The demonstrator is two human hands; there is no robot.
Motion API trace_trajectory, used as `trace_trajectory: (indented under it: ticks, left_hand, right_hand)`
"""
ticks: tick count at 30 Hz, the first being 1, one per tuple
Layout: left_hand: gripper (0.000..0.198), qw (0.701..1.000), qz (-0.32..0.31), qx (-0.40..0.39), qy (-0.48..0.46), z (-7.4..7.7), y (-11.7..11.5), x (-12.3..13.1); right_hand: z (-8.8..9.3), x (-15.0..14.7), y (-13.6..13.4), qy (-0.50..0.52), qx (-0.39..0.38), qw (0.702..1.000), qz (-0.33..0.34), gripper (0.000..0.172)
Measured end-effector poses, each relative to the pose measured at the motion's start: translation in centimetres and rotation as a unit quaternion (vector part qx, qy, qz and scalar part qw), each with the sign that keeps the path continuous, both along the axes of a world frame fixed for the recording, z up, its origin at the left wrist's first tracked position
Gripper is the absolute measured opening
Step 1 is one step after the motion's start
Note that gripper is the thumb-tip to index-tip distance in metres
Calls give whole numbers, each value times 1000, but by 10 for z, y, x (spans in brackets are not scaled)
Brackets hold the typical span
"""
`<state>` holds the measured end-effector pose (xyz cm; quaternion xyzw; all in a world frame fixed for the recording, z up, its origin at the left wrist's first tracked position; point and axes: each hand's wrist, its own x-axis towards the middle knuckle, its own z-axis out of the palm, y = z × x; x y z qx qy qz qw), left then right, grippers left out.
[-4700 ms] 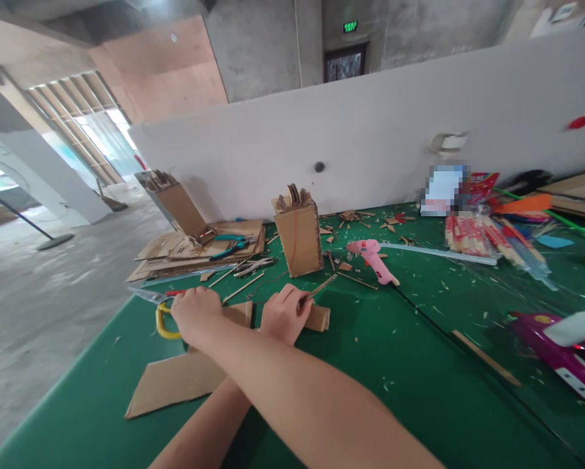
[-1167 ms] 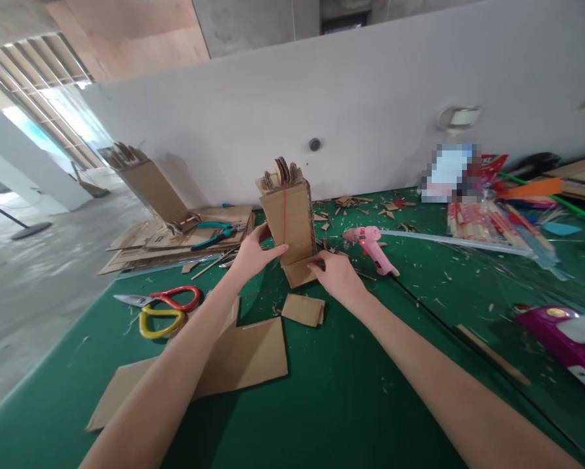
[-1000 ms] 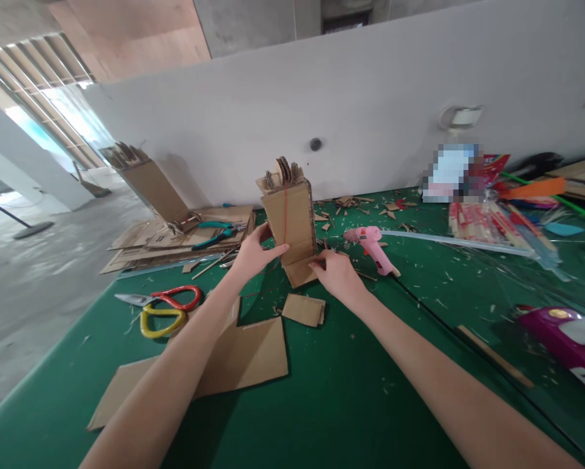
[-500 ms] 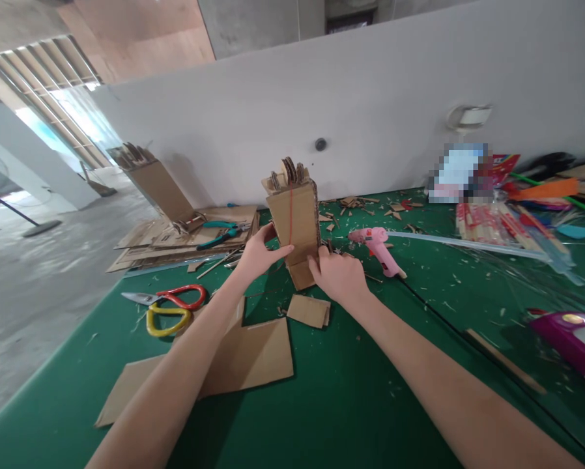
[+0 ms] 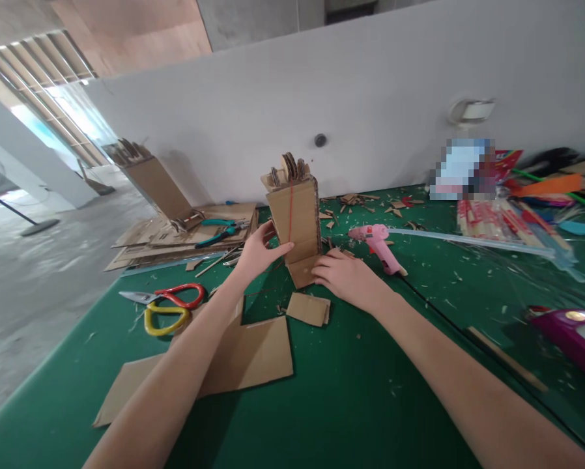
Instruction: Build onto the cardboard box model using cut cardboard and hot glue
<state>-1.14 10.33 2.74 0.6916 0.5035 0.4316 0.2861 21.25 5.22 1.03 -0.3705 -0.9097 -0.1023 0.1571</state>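
A cardboard box model point(image 5: 298, 212) stands on the green table, slightly tilted, with rounded finger-like cardboard pieces at its top and a red string down its front. My left hand point(image 5: 263, 252) grips its left side, thumb across the front. At the lower right edge lies my right hand point(image 5: 344, 277), fingers stretched out and touching the cardboard near its base; nothing shows in its grasp. A small folded cardboard piece point(image 5: 308, 309) rests just in front. Larger cut cardboard point(image 5: 260, 355) lies under and beside my left forearm.
Scissors point(image 5: 168, 306) with red and yellow handles lie at left. Teal-handled pliers point(image 5: 219, 232) rest on stacked cardboard near a second cardboard model point(image 5: 158, 189). A pink glue gun point(image 5: 379, 246) with a trailing black cord is at right. Scraps lie along the wall point(image 5: 385, 98).
My right hand's fingers have loosened from a curled hold and stretched out, sliding slightly down the right edge. My left hand keeps its hold on the model.
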Motion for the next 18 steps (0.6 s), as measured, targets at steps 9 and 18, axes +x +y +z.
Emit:
trace_trajectory:
  ticks: [9, 18]
  left_hand:
    - [66, 1000, -1, -2, 0, 0, 1, -1]
    - [68, 1000, -2, 8, 4, 1, 0, -1]
  right_hand:
    - [-11, 0, 0, 27, 5, 1000, 2, 21]
    - [-14, -1, 1, 37, 2, 999, 1, 23]
